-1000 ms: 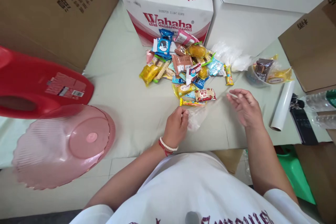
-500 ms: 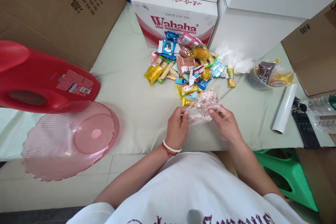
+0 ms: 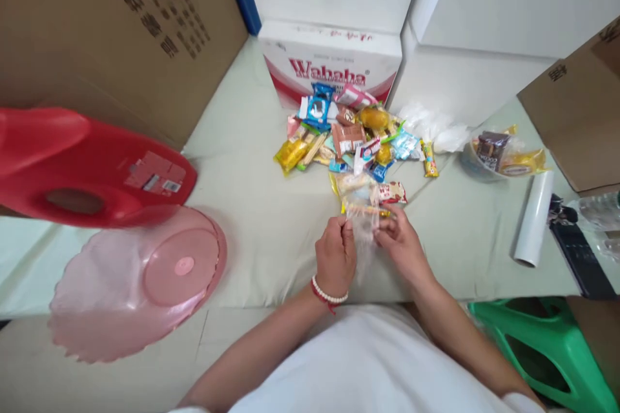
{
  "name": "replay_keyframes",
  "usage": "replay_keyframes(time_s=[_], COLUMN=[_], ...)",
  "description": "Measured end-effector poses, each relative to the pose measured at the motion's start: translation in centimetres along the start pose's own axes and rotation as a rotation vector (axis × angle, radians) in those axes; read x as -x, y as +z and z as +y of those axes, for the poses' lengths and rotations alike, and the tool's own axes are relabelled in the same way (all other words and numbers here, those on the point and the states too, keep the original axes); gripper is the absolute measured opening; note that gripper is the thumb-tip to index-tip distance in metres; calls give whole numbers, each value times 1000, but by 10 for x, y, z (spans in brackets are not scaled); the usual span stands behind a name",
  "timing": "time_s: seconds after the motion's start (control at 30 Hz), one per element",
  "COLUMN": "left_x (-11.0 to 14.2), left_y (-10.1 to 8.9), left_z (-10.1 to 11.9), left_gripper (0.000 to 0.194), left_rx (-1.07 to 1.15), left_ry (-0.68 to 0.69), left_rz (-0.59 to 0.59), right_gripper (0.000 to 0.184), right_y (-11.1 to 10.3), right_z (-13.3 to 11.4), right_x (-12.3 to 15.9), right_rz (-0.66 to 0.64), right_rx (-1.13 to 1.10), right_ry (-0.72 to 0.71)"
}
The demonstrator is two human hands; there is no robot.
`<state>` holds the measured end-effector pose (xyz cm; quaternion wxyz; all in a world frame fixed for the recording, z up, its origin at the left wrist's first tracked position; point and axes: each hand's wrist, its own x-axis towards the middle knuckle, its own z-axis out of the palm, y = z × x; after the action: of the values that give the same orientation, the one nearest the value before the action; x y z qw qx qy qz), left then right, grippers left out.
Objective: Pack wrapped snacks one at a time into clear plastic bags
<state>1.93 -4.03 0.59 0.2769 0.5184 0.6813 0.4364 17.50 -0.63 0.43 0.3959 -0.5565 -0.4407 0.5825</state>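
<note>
A clear plastic bag (image 3: 363, 216), thin and crinkled, is stretched between my hands just above the front part of the table. My left hand (image 3: 336, 255) is closed in a pinch on its left edge. At the bag's right side, the thumb and curled fingers of my right hand (image 3: 402, 242) grip the film, a little blurred by motion. Through and behind the bag lie wrapped snacks, among them a thin yellow-ended packet and a red-and-white packet (image 3: 393, 192). Farther back rises a loose heap of wrapped snacks (image 3: 349, 135).
A pink plastic bowl (image 3: 213, 271) and a red jug (image 3: 111, 171) are at the left. To the right are a small bowl (image 3: 477, 164) with snacks, a white roll (image 3: 534, 219) and a black phone-like object (image 3: 581, 261). Behind the heap stands a Wahaha box (image 3: 334, 64).
The bag has turned from lying wide to hanging more upright, and my right hand has come closer to my left. The red-and-white packet now shows beside the bag. The view has tilted slightly upward.
</note>
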Motion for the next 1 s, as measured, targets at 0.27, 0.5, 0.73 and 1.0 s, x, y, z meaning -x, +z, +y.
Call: replay_keyframes(time_s=[0.27,0.5,0.73,1.0], left_x=[-15,-11,-10,-8], left_y=[6,8,-4,-10], left_z=[-31,-22,-26,-28], left_gripper=[22,29,64,39], left_rx=[243,513,881,779], left_ry=[-239,-296,-427,-459], left_rz=[-53,-165,-359,-367], right_gripper=[26,36,31,38], right_y=[-53,10,10,-8], right_z=[-4,-13,-4,-9], right_x=[-1,27,14,15], right_rz=[265,-196,-255,-140], right_rx=[346,586,196,65], right_ry=[-209,-363,-30,35])
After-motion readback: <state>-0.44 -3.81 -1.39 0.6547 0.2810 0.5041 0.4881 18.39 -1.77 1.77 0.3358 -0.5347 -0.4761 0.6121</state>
